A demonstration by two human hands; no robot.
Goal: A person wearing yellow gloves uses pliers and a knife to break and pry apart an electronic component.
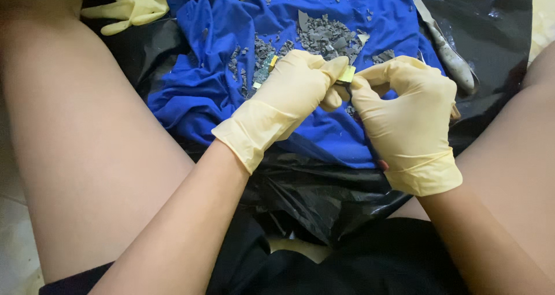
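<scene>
The person's left hand [292, 95], in a pale yellow glove, is curled with its grip pinching a small yellow-green strip [347, 74] just above the near edge of a blue cloth [208, 93]. The right hand [404, 107], gloved the same way, meets it from the other side, its grip pressed together on the strip's end, where a small dark tip shows between the two thumbs; what that tip is cannot be told. Both hands hover over the cloth, which lies crumpled on a black plastic sheet [324, 197] between the person's bare legs. On the far part of the cloth sits a pile of grey flakes [324, 38], just beyond the left hand. A spare pair of yellow gloves [136, 6] lies off the cloth's far left corner, and a long grey-smeared tool [451, 55] rests beside its right edge.
</scene>
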